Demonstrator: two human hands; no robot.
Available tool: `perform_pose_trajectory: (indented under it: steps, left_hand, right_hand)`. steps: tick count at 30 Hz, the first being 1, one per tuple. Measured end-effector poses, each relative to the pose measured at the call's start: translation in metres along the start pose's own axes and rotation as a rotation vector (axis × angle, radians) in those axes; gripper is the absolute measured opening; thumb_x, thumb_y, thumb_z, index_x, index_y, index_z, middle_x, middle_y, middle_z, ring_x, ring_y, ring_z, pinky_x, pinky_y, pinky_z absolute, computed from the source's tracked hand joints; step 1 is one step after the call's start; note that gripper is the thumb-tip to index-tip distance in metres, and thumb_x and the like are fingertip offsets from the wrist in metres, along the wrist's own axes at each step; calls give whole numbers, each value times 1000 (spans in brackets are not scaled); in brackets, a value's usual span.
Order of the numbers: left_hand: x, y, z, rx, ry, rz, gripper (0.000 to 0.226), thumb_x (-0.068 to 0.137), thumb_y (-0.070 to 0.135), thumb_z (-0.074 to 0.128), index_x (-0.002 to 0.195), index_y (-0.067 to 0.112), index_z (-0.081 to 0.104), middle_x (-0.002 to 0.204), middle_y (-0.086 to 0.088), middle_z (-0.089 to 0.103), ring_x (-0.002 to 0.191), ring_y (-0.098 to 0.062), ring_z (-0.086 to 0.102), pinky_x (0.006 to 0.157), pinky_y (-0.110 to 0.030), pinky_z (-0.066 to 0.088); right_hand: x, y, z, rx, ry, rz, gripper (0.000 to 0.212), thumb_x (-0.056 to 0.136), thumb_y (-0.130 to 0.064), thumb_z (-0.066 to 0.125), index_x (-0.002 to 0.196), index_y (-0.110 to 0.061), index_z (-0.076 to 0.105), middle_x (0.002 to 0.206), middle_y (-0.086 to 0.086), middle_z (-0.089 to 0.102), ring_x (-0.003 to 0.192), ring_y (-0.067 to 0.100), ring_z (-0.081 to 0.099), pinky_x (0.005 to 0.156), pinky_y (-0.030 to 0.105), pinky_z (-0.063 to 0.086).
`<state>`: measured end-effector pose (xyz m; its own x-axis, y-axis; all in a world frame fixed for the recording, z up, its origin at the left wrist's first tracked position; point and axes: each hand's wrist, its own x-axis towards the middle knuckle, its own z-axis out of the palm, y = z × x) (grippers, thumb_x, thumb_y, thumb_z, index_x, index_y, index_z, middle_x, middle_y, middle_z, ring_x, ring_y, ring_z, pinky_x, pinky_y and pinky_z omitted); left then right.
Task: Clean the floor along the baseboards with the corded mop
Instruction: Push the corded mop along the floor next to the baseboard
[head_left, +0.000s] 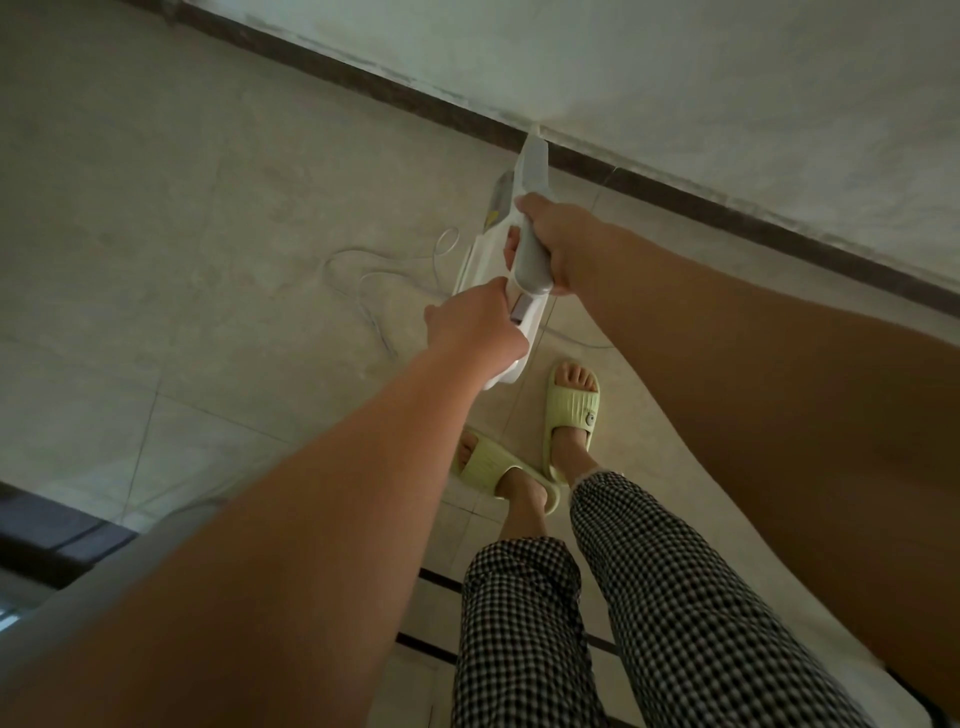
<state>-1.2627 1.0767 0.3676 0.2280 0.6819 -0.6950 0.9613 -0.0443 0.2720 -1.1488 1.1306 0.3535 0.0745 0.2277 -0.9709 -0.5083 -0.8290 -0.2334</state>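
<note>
Holding the corded mop (501, 291) with both hands, the person stands on the pale tile floor (156, 208) and looks down. The right hand (563, 247) is wrapped tight around the grey handle (530, 260), with the fingers curled under it. The right arm comes in long and straight from 4 o'clock. The left hand (475, 325) grips the white body of the mop just below the handle, with the fingers curled around its side. The left arm reaches up from 7 o'clock, also straight.

The mop sits near the middle of the view and points up toward 12 o'clock. Its far tip is right at the dark baseboard (363, 78); it is too small to tell if they touch. The baseboard runs in a slanted line from 11 o'clock down to 3 o'clock, with the white wall (727, 104) above it.

A thin white cord (363, 280) lies in loose loops on the floor at 9 o'clock from the mop, close beside it. Beyond the cord, the floor stretches wide toward 10 o'clock.

Two feet in light green slippers (571, 410) stand just below the mop at 6 o'clock, near its back end. Checked trousers (649, 597) cover the legs. A dark edge (47, 535) shows at 8 o'clock, well apart from the mop.
</note>
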Motion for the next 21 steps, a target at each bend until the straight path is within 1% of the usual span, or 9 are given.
perform_pose_trajectory:
  steps: [3,11,13,17,21]
  left_hand:
    - [-1,1,0,5,-3,7,31,77,20,67,98,25,44,75,10,49,81,-20,53,82,-37,38]
    - [-3,6,2,11,-15,21,30,77,21,67,98,25,45,82,7,55,81,-21,53,82,-37,36]
    - [-4,8,3,10,-19,26,30,78,22,66,99,25,45,83,6,55,81,-21,53,83,-37,37]
    - [-5,10,4,20,-28,42,31,78,24,67,101,25,46,86,6,58,83,-21,55,86,-38,40]
    - [-5,11,5,29,-29,55,30,78,23,66,98,25,44,83,6,57,83,-21,56,89,-40,41]
  right_hand:
    - [3,1,-2,0,-4,1,24,91,-29,62,91,-7,53,59,2,54,48,12,52,52,25,50]
    - [3,3,-10,11,9,10,26,92,-31,62,86,-7,52,56,2,54,47,12,51,53,26,49]
    - [2,3,-13,4,13,11,26,92,-31,62,86,-8,53,57,1,54,47,12,51,53,25,49]
    - [4,4,-17,9,15,1,24,92,-30,62,92,-7,54,57,2,55,47,12,52,49,24,49]
    - [6,7,-21,10,14,2,24,92,-31,62,92,-8,54,55,1,55,46,12,52,49,23,48]
